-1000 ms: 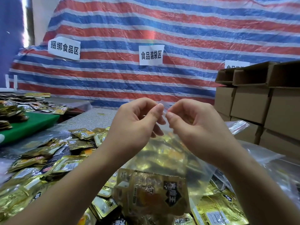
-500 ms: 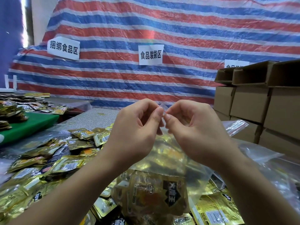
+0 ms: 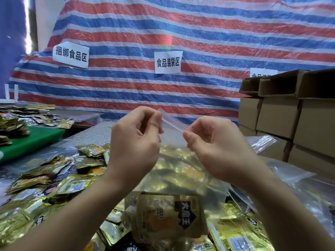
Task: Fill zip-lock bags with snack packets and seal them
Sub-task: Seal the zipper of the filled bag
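Observation:
A clear zip-lock bag hangs upright in front of me, filled with several gold snack packets. Its top edge carries a thin red zip strip stretched between my hands. My left hand pinches the strip's left end between thumb and fingers. My right hand pinches the strip's right end. Loose gold snack packets cover the table below and to the left.
Stacked cardboard boxes stand at the right. Empty zip-lock bags lie beside them. A green mat with more packets sits at the far left. A striped tarp with paper signs hangs behind.
My hands, which met at the middle of the bag's top, have slid apart along the strip, the left going left and the right going right. The red zip strip now shows between them.

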